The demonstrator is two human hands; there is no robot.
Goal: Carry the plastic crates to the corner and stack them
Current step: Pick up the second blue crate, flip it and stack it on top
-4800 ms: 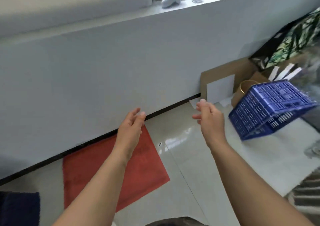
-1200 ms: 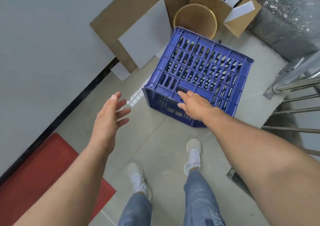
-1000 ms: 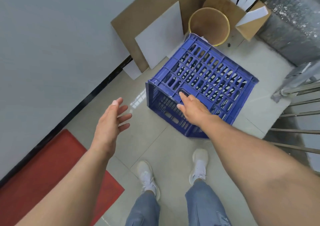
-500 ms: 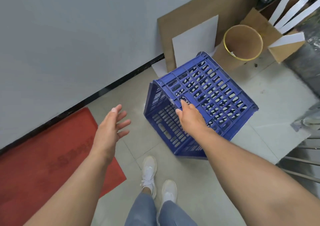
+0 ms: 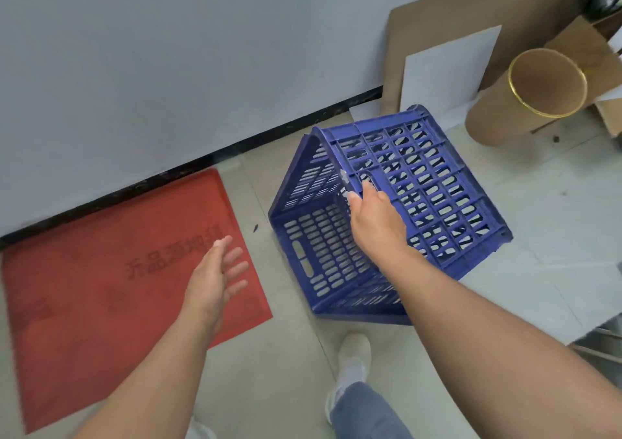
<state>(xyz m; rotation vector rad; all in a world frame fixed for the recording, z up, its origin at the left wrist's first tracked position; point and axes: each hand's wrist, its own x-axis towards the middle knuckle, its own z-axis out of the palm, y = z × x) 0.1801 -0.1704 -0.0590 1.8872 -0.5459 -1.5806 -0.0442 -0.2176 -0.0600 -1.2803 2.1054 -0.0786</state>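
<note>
A blue plastic crate (image 5: 434,183) with slotted walls is tilted up on one edge above the tiled floor, its open side facing left and toward me. My right hand (image 5: 375,221) grips its upper edge, fingers curled through a slot. My left hand (image 5: 215,272) hovers to the left of the crate with fingers straight and spread, holding nothing and apart from the crate.
A red floor mat (image 5: 111,270) lies at the left against the grey wall (image 5: 202,51). Cardboard sheets (image 5: 437,35), a white board and a cardboard tube (image 5: 525,99) with a gold rim stand in the corner behind the crate. My white shoe (image 5: 353,358) is below the crate.
The crate was flat on the floor with its slotted base up; my right hand has tipped and lifted it onto an edge, drawing it away from the corner. My left hand stays open beside it.
</note>
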